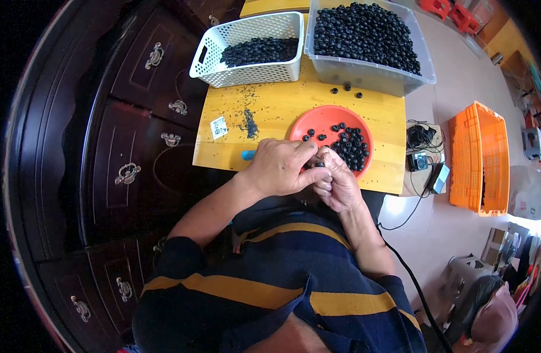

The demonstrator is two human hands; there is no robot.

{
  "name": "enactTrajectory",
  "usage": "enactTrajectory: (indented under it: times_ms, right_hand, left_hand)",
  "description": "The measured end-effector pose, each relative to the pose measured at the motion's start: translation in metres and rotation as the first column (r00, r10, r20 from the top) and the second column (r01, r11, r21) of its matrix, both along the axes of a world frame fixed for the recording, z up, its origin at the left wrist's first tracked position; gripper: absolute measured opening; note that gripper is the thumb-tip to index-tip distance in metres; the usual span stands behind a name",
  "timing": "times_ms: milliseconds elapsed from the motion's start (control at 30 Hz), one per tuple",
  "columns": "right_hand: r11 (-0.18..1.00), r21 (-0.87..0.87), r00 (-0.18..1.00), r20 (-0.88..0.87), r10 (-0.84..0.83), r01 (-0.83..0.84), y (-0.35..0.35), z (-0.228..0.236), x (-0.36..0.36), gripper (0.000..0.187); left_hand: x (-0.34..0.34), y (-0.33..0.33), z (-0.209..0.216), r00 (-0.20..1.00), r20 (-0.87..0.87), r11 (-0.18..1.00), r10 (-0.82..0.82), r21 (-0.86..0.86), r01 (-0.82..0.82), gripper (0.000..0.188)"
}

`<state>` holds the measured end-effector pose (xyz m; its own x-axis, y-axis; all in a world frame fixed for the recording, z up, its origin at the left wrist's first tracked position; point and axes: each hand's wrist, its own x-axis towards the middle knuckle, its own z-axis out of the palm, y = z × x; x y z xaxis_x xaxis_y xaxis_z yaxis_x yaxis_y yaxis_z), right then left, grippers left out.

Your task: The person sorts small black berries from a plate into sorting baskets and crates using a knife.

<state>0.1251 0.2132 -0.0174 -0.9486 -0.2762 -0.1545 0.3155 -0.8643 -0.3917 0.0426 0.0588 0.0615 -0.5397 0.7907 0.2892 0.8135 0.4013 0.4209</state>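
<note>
My left hand (pixel 282 166) is closed, its fingers curled toward the right hand. The end of a blue handle (pixel 248 155) sticks out behind its palm, the rest of that tool hidden by the hand. Against it, my right hand (pixel 339 179) pinches a small black round part (pixel 320 165) between thumb and fingers. Both hands meet over the near edge of a round red-orange plate (pixel 300 125). Loose black round parts (pixel 351 147) of the same sort lie in the plate, mostly on its right side.
A white perforated basket (pixel 247 73) holding small black pieces and a clear bin (pixel 364 73) heaped with black parts stand at the table's (pixel 276 100) far side. Black scraps (pixel 249 125) lie beside a white printed card (pixel 219 127). Dark drawers flank the left; an orange crate (pixel 464 159) stands right.
</note>
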Motion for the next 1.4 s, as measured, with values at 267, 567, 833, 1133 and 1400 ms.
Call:
enactTrajectory:
  times_ms: [267,567,833,1133,1400]
  right_hand:
    - [0.996,0.076,0.997,0.058,-0.049,0.045,0.000,-0.001,-0.003,0.021]
    - [0.995,-0.004,0.983,0.154,-0.100,0.102,-0.005,0.005,-0.003,0.019]
    - [0.982,-0.191,1.000,-0.019,0.011,-0.014,-0.002,-0.005,-0.004,0.025]
    - [0.997,-0.075,0.989,0.150,-0.008,0.020,-0.011,-0.010,-0.006,0.025]
    - [0.991,0.127,0.997,0.069,0.028,-0.037,-0.016,0.002,0.001,0.034]
  left_hand:
    - [-0.006,-0.002,-0.018,1.000,0.006,0.999,0.004,-0.043,-0.004,0.042]
    - [-0.007,-0.005,-0.013,0.997,0.076,0.999,0.035,-0.018,-0.033,0.039]
    - [0.005,-0.003,0.008,0.970,0.239,0.979,0.036,0.189,-0.083,0.027]
    - [-0.014,-0.009,0.013,0.982,0.178,0.995,0.065,0.060,-0.077,0.021]
    - [-0.158,-0.028,0.014,0.865,-0.190,0.877,0.465,-0.038,-0.479,0.030]
